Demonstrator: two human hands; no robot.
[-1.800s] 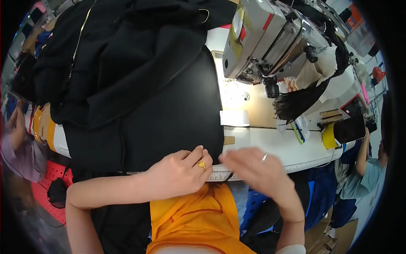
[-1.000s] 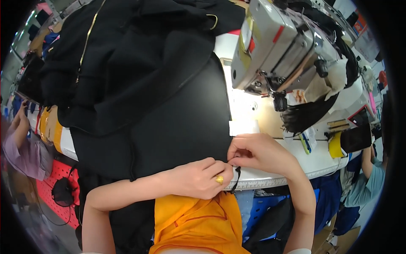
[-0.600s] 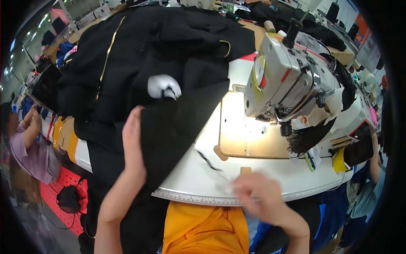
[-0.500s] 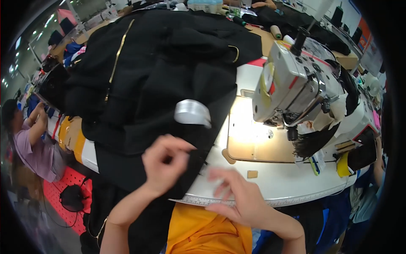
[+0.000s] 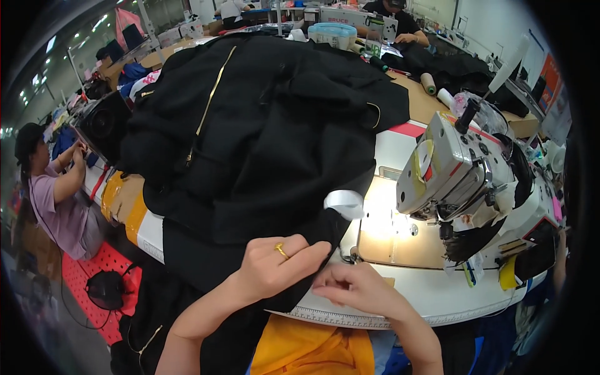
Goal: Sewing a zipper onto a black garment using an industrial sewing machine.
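Observation:
A large black garment [image 5: 287,181] with gold zippers is spread over the table on the left and middle. My left hand [image 5: 278,265], a gold ring on one finger, is closed at the garment's right edge, its fingertips pinching the cloth. Just right of it, my right hand [image 5: 359,290] is closed with curled fingers near that same edge; whatever lies inside them is hidden. Beyond the hands, a white shiny ribbon loop [image 5: 345,204] rests by the garment's edge. A small dark object [image 5: 352,256], too small to name, lies between it and my right hand.
A sewing machine [image 5: 450,178] with a lit bed stands at the right. A ruler strip [image 5: 340,317] follows the table's front edge. Thread cones [image 5: 428,83] and a blue-lidded tub [image 5: 332,35] are at the back. A person in purple [image 5: 62,200] works at left, another [image 5: 397,22] at the back.
The view has tilted up, showing more of the room behind. My hands, earlier apart with looser fingers, have closed at the garment's edge. The ribbon loop sits nearer the machine bed.

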